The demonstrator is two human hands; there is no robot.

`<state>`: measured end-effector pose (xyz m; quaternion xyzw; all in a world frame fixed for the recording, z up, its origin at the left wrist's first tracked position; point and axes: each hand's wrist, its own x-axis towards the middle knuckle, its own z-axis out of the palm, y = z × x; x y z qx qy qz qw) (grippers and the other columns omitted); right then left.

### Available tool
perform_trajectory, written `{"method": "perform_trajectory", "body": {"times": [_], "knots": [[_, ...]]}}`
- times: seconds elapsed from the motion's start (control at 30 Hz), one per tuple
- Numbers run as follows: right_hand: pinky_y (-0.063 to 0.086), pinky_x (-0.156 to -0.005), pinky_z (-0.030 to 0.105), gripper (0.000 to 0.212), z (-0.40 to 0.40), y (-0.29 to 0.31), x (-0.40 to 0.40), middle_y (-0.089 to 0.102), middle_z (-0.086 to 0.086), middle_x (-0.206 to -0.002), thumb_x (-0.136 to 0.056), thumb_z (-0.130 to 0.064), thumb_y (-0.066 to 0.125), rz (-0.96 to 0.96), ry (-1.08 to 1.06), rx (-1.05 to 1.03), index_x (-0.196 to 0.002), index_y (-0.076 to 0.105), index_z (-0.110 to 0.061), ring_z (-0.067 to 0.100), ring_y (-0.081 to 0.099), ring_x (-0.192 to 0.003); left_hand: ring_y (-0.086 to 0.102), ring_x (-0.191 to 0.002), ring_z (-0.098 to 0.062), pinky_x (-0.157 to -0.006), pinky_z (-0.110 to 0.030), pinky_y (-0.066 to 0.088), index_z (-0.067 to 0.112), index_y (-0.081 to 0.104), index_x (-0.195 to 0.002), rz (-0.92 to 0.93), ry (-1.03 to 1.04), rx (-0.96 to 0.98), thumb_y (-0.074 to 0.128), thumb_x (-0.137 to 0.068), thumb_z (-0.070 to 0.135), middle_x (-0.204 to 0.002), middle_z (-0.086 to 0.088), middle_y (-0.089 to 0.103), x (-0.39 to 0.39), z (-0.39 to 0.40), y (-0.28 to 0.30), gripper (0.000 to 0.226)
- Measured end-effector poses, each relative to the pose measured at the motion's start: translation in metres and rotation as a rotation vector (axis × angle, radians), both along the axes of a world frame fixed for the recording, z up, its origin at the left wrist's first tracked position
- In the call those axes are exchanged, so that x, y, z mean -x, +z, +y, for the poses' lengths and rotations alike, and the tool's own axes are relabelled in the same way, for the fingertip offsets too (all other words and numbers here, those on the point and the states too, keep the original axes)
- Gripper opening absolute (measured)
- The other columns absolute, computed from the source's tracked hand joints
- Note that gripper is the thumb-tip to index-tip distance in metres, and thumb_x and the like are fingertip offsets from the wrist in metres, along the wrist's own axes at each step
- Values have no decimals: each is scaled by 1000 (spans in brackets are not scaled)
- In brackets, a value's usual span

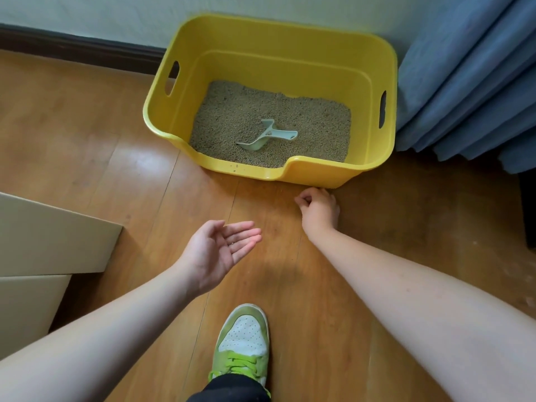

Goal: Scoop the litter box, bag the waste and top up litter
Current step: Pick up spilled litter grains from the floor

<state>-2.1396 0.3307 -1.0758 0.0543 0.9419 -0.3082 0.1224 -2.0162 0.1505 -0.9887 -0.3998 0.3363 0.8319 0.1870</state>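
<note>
Head view: our right hand pinches stray grains off the floor, fingertips just before the litter box; left hand cupped flat. We should tip the grains into the box, then take the scoop beyond.

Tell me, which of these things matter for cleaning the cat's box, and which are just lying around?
For the job: yellow litter box, litter, pale scoop, left hand, right hand.

Just there: blue curtain, cardboard box, green shoe.
</note>
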Motion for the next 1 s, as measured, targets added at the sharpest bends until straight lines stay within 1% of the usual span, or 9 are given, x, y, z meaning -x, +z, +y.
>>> {"method": "perform_trajectory", "body": {"times": [0.17, 0.3, 0.37, 0.5, 0.63, 0.7, 0.8, 0.93, 1.0], "knots": [[36, -74, 26, 4, -25, 45, -42, 67, -3, -88, -88, -21, 65, 140, 256, 291, -86, 66, -18, 19, 57, -87, 66, -107, -33, -94, -37, 52, -7, 59, -115, -15, 31, 40, 24, -102, 28, -113, -26, 67, 17, 11, -7, 52], [47, -77, 28, 5, -33, 76, -68, 70, -3, -94, -86, -16, 65, 90, 461, 416, -90, 68, -18, 14, 60, -84, 69, -83, -27, -77, -32, 57, -9, 60, -109, -3, 73, 56, 23, -102, 25, -96, -23, 69, 28, 19, -7, 51], [49, -78, 30, 10, -34, 83, -73, 70, -1, -98, -85, -14, 66, 102, 520, 391, -93, 70, -17, 16, 62, -85, 65, -87, -30, -80, -36, 54, -12, 59, -113, 9, 95, 59, 21, -102, 26, -104, -27, 65, 30, 23, -6, 54], [46, -79, 31, 19, -35, 87, -73, 72, 1, -100, -80, -9, 65, 246, 609, 284, -96, 72, -15, 21, 63, -88, 52, -109, -37, -100, -41, 44, -13, 58, -117, -3, 111, 30, 20, -101, 28, -127, -35, 54, 29, 26, -4, 58], [48, -74, 35, 22, -36, 84, -75, 71, 0, -102, -79, -12, 60, 343, 667, 239, -98, 72, -17, 22, 64, -89, 51, -114, -34, -95, -40, 49, -14, 42, -136, -22, 144, 8, 24, -101, 31, -127, -30, 52, 24, 25, -1, 59], [48, -73, 37, 22, -36, 81, -77, 70, 2, -103, -81, -12, 59, 396, 690, 218, -99, 71, -16, 24, 65, -91, 52, -115, -33, -100, -41, 46, -13, 37, -139, -21, 149, 13, 26, -101, 31, -125, -29, 52, 24, 25, -1, 59], [48, -74, 39, 19, -34, 75, -79, 69, 3, -104, -83, -10, 61, 428, 719, 189, -98, 70, -15, 25, 64, -95, 64, -103, -30, -94, -38, 50, -14, 49, -128, -17, 120, -1, 24, -102, 31, -119, -27, 62, 24, 29, 2, 58], [48, -75, 41, 12, -31, 75, -79, 69, 3, -99, -86, -19, 58, 437, 727, 157, -90, 68, -15, 25, 63, -94, 68, -91, -28, -89, -36, 51, -13, 56, -121, -7, 97, -23, 21, -102, 31, -111, -26, 66, 24, 34, 5, 59], [46, -74, 39, 21, -29, 77, -79, 69, 2, -95, -87, -28, 51, 448, 706, 165, -85, 68, -15, 25, 63, -89, 69, -76, -23, -77, -32, 54, -9, 60, -110, -7, 96, -13, 22, -103, 29, -91, -20, 71, 23, 36, 7, 55]]}}
